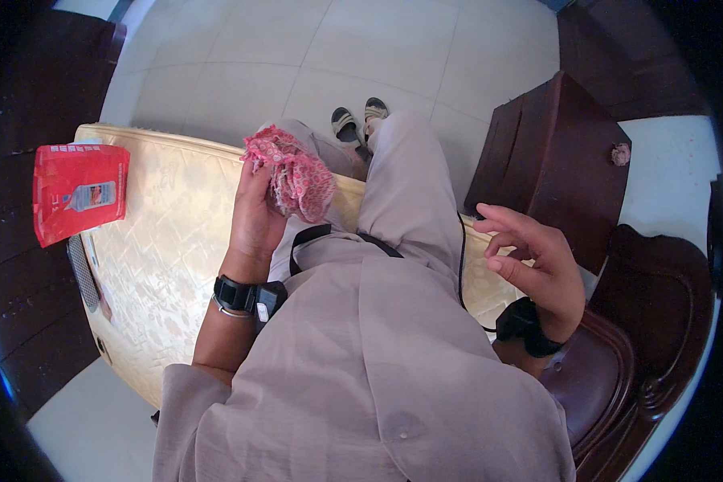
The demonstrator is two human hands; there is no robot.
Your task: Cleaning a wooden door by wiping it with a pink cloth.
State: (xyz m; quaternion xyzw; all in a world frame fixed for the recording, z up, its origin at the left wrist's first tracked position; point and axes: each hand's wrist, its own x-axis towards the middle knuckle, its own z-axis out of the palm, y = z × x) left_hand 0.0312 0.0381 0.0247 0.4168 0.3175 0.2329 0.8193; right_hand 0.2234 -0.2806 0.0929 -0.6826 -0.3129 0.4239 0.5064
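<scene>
A crumpled red-and-pink patterned cloth (297,178) is bunched up in my left hand (255,210), above my left thigh. The fingers under and behind the cloth are partly hidden. My right hand (537,255) is raised on the other side of my lap, fingers curved and apart, with nothing visible in it. Black straps with small boxes are on both wrists. My legs, in light trousers, reach down from the edge of a cream quilted mattress (165,273).
A red packet (80,197) stands at the mattress's far left end. To the right are a dark wooden cabinet (530,153) with a small crumpled pinkish thing (621,154) on it, and a carved headboard (659,313). Sandals (344,122) are on my feet over the tiled floor (249,40).
</scene>
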